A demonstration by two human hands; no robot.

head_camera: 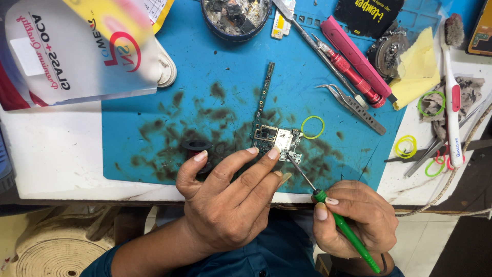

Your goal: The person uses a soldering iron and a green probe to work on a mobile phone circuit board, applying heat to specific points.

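A green phone circuit board (274,136) with a long thin strip reaching away from me lies on the stained blue work mat (215,66). My left hand (228,197) rests on the mat's near edge, with fingertips pressing the board's near side. A small black spool (197,149) sits by its thumb. My right hand (356,218) grips a green-handled tool (343,225) like a pen. Its thin metal tip (297,166) touches the board's right near corner.
On the mat: metal tweezers (353,105), a red screwdriver (353,77), a pink bar (353,54), a yellow rubber band (312,127), a round dish of parts (236,15). A toothbrush (452,87), more rubber bands and a yellow cloth (417,74) lie right. A printed package (72,51) lies left.
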